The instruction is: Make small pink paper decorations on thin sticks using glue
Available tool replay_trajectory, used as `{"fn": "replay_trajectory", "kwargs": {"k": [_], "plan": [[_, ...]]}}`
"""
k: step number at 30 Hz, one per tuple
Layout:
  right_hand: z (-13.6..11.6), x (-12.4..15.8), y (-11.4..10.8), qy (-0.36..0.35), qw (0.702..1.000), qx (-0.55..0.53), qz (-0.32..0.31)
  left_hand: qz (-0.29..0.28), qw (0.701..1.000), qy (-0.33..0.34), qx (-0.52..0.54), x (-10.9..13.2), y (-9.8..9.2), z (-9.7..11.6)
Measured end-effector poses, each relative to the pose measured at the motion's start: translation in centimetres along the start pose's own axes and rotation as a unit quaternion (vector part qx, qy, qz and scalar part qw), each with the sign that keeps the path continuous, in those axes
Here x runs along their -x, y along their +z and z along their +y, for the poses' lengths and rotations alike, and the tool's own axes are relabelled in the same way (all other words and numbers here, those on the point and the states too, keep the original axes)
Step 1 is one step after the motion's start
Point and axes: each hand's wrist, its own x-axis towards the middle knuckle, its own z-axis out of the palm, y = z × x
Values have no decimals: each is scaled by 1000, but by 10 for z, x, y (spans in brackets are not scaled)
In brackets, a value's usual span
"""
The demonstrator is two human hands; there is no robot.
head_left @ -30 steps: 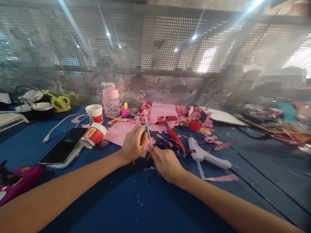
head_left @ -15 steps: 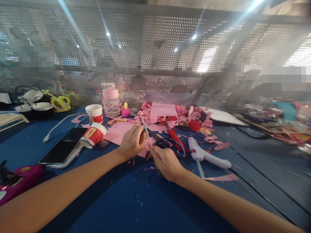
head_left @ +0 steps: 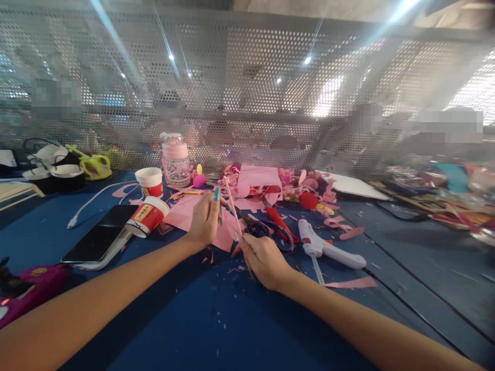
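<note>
My right hand [head_left: 266, 260] is closed, pinching the lower end of a narrow pink paper strip [head_left: 232, 205] that slants upward and to the left. To the left of the strip, my left hand [head_left: 204, 221] is closed on a slim teal-tipped tool [head_left: 217, 194]; its kind cannot be made out. Behind that hand lies a pink paper sheet [head_left: 185, 210]. Dark-handled scissors [head_left: 284, 232] rest just beyond my right hand, beside a red-handled tool [head_left: 281, 222].
A white glue gun [head_left: 332, 252] lies to the right, its cable trailing forward. Pink paper pieces [head_left: 258, 180] are heaped at the back. On the left are a phone [head_left: 100, 232], a tipped paper cup [head_left: 147, 216], an upright cup [head_left: 149, 180] and a pink-lidded bottle [head_left: 176, 159].
My left hand has moved left, away from the pink strip, with the teal-tipped tool in it. My right hand still holds the strip in nearly the same place.
</note>
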Motion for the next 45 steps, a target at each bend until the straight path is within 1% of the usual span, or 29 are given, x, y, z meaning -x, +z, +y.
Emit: {"fn": "replay_trajectory", "kwargs": {"k": [1,3,4,5,6,8,10,13,20,23,24,26,28,29,30,32,34,35,37,38,39,40,45], "plan": [[0,0,0,2,1000,1,2,-49,996,-28,70,4,3,1],[1,-1,1,7,1000,1,4,-157,972,-64,162,11,10,5],[1,-1,1,9,1000,0,6,-183,961,-81,192,14,13,7],[2,-1,1,11,1000,-1,7,-192,952,-100,216,16,15,10],[3,-2,2,13,1000,-3,9,-190,946,-121,233,18,18,12],[4,-3,2,15,1000,-8,10,-166,939,-157,258,19,21,15],[5,-3,3,15,1000,-10,10,-149,933,-182,271,19,21,17],[5,-4,3,14,1000,-9,8,-149,926,-201,283,19,21,19],[6,-5,3,20,1000,-2,-5,-149,921,-226,281,20,20,21],[4,-4,2,16,1000,5,5,-139,918,-240,282,20,20,21],[3,-3,2,13,1000,4,17,-123,919,-244,283,19,20,21],[2,-1,1,7,998,-3,60,-73,917,-255,297,18,20,19],[4,0,-1,14,992,-19,124,-35,910,-270,314,16,20,18],[5,-1,-3,24,986,-32,161,-32,906,-275,319,15,20,17],[8,-3,-5,38,978,-45,198,-42,906,-276,319,15,20,17],[13,-8,-11,62,958,-79,269,-78,908,-268,312,16,20,19],[17,-15,-21,77,937,-118,318,-122,908,-256,309,17,20,20],[17,-17,-26,77,938,-157,300,-143,906,-251,309,18,20,21],[15,-21,-35,73,941,-266,197,-179,898,-249,314,20,21,22],[14,-22,-38,72,936,-309,151,-193,894,-251,316,20,21,22],[11,-23,-41,73,929,-342,119,-204,891,-252,317,21,21,22],[9,-23,-43,77,923,-363,100,-213,889,-252,317,21,22,22],[4,-20,-41,96,910,-395,79,-258,883,-237,314,23,21,21]]}}
